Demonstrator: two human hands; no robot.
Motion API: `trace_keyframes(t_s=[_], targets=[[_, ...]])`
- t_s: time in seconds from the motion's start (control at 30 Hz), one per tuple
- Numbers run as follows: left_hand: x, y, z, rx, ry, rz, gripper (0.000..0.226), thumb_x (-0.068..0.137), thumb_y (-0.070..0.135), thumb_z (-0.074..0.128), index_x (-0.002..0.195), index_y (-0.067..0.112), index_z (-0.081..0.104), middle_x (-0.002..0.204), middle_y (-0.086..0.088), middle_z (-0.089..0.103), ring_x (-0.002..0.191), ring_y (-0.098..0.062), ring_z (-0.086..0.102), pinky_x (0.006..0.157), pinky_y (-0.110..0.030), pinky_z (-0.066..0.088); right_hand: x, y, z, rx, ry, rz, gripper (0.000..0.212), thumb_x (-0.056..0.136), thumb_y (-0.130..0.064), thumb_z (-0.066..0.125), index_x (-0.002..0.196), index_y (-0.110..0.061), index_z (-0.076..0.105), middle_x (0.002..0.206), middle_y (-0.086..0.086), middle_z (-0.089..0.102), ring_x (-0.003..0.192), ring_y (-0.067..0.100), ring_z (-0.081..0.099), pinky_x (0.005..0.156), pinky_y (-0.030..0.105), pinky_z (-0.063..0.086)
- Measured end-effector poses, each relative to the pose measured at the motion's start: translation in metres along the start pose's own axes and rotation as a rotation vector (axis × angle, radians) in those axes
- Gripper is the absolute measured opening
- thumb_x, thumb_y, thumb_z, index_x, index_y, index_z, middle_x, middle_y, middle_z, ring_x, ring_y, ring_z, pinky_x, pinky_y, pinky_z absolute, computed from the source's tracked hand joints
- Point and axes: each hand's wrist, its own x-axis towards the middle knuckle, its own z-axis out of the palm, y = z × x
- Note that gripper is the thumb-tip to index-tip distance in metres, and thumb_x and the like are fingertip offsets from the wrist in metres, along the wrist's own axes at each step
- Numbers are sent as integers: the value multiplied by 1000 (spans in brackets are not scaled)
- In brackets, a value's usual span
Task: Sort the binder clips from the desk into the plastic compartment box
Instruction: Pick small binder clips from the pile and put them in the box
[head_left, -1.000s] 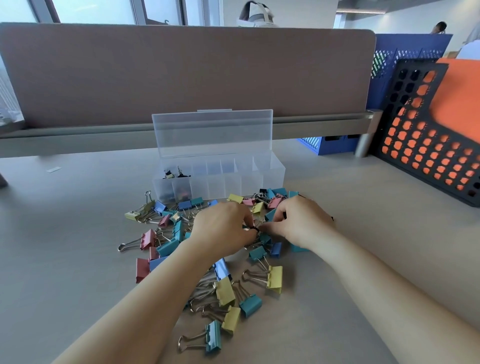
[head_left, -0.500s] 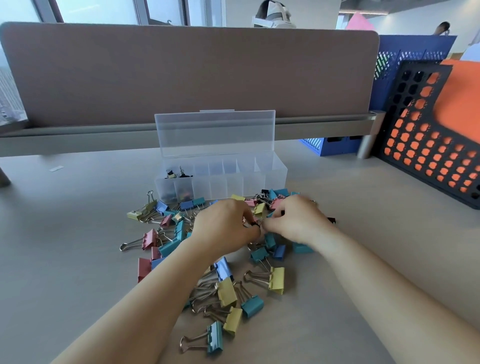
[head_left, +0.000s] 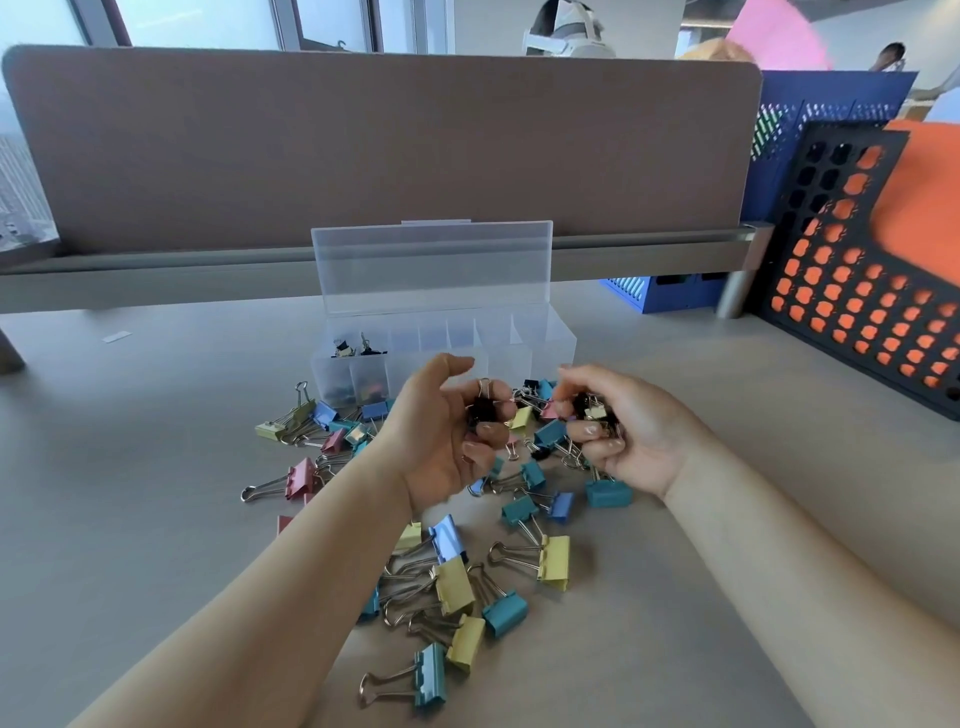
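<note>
A pile of coloured binder clips (head_left: 452, 577) lies scattered on the desk in front of a clear plastic compartment box (head_left: 545, 343) with its lid up. Small black clips sit in the box's two left compartments. My left hand (head_left: 441, 441) is raised palm up above the pile, fingers curled round small black binder clips (head_left: 483, 408). My right hand (head_left: 618, 431) is also turned palm up beside it, fingers curled round several small black clips (head_left: 592, 410).
A brown desk divider (head_left: 384, 150) stands behind the box. A black perforated file rack (head_left: 857, 291) with orange folders stands at the right, a blue one behind it. A small white label (head_left: 117, 336) lies at the far left.
Both hands have lifted off the pile and turned palm up, each now holding small black clips. The view has tilted up a little.
</note>
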Motion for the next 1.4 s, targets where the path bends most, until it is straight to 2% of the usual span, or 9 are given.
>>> trace_keyframes(t_s=[0.13,0.2,0.27,0.43,0.57,0.67,0.77,1.0,1.4], targets=[[4,-1,0,194,157,89,26,97,23,48,77,12,60,65,1,54,44,-6,34,34,-13,21,-2,6,2,-686,165,-222,34,87,-34,67,74,-2,63,62,5,51,43,8,45,39,17,35],[6,-3,1,309,196,163,23,99,13,44,90,11,65,64,1,54,43,-6,35,35,-14,20,1,10,0,-946,199,-291,31,83,-37,71,80,-6,70,85,8,69,77,18,64,73,32,54],[9,-5,0,523,248,239,28,99,9,39,98,15,67,66,2,50,43,-7,33,37,-16,21,2,13,1,-1128,205,-307,16,78,-38,75,77,-23,71,101,0,70,97,21,63,89,40,51],[18,-12,-7,1181,342,475,27,100,19,40,102,15,67,58,6,46,41,-4,36,44,-18,28,-1,15,6,-1428,183,-301,14,79,-41,72,89,-31,72,87,-14,57,88,15,55,69,28,44],[17,-18,-15,1506,392,504,18,89,42,60,98,28,68,59,10,43,52,-6,39,49,-23,29,-1,14,6,-1425,201,-298,16,77,-44,73,87,-31,70,90,-15,57,89,14,53,69,28,42],[17,-19,-13,1645,474,490,25,86,53,59,102,35,65,65,12,45,68,-12,50,53,-23,32,0,16,7,-1444,266,-338,24,74,-51,73,88,-33,66,105,-13,63,94,15,57,68,28,42],[19,-19,-8,1733,525,475,25,88,51,56,106,36,65,84,12,56,84,-16,59,59,-24,38,-4,17,12,-1541,281,-364,22,77,-50,71,89,-32,64,94,-10,63,91,17,57,63,27,37],[19,-17,-5,1763,466,414,27,85,49,57,107,36,65,104,10,63,87,-16,59,62,-24,41,-7,15,15,-1583,277,-343,19,81,-46,68,91,-30,67,91,-9,58,85,17,51,66,27,38],[20,-15,-11,1773,331,430,20,89,44,59,103,30,63,84,9,59,73,-12,56,59,-24,39,0,19,5,-1525,212,-376,25,91,-27,51,70,-17,59,63,-2,53,70,23,52,57,29,36]])
